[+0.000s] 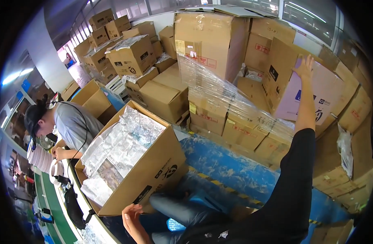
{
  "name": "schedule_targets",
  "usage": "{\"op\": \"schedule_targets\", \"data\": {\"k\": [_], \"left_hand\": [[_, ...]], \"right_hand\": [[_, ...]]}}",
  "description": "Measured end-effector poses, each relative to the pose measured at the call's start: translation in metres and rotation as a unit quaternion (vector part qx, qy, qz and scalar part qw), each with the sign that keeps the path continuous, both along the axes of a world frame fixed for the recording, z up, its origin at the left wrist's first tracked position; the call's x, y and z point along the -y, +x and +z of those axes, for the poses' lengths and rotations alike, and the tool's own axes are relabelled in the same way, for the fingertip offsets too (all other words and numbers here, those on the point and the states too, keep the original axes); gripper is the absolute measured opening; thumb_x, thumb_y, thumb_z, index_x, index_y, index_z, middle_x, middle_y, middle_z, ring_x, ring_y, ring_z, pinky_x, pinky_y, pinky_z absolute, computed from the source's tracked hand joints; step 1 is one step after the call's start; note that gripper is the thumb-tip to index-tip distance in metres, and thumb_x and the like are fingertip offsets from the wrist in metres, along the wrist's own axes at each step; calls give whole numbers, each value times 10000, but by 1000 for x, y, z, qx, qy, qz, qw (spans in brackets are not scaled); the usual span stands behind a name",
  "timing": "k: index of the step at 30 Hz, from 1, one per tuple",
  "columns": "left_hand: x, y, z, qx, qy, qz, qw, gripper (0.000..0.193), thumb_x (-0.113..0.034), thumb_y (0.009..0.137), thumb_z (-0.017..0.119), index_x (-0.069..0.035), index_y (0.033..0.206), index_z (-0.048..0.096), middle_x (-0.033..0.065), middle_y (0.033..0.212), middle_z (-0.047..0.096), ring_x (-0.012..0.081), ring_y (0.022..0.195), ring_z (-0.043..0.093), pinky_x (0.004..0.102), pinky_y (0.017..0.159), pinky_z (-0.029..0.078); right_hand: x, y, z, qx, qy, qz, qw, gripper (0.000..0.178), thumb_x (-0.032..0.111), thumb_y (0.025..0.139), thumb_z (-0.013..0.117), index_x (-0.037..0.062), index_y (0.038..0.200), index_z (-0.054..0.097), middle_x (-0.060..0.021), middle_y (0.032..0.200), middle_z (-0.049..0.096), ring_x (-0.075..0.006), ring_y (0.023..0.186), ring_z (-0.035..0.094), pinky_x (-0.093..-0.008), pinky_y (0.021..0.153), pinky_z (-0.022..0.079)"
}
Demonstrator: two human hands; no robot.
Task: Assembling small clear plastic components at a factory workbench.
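My right arm reaches far up to the right, and my right hand rests against the upper edge of a large cardboard box with a pale, lilac-looking side. Its fingers are stretched and apart, not wrapped round anything. Low in the view, my left hand is beside the bottom corner of an open cardboard box, fingers loosely bent and holding nothing visible. Crumpled clear bubble wrap and printed sheeting cover the contents of that open box, hiding what lies under them.
A person in a grey shirt and dark cap handles a stack of white plates at a green-topped bench. Cartons pile up behind. Film-wrapped cartons stand ahead. The blue floor has yellow-black tape.
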State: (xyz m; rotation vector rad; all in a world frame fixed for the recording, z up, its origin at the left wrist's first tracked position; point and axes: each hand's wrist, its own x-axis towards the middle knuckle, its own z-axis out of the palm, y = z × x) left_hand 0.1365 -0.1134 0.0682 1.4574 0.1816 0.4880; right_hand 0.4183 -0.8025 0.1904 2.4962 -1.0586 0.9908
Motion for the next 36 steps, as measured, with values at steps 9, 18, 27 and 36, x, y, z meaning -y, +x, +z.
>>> {"op": "schedule_targets", "data": {"k": [9,18,27,36], "left_hand": [[-3,0,-9,-71,56,12,996,384,-347,927,369,-12,1012,538,94,887,605,157,842,576,264,746,417],[36,32,-32,-102,35,-142,984,197,-110,898,447,6,1027,540,104,912,617,171,859,588,270,771,443],[137,92,-28,-149,-83,-366,915,446,-230,881,510,-24,1256,385,171,1199,492,265,1029,548,354,792,497],[305,118,-57,-143,-85,-512,843,788,-302,778,678,-91,1369,201,249,1334,323,284,1198,408,367,868,427]], "right_hand": [[11,34,20,-35,62,8,997,578,444,698,673,93,1128,512,-119,1215,487,-261,1166,432,-485,930,351],[-44,-78,-22,81,-178,270,943,219,265,780,601,47,769,577,-86,742,562,-243,781,530,-374,754,334],[-196,-208,-119,2,-198,437,877,228,148,639,688,122,566,475,-32,586,427,-210,632,444,-394,637,301],[-269,-254,-212,56,-110,566,815,194,158,606,617,165,563,428,10,605,386,-135,624,479,-286,543,328]]}}
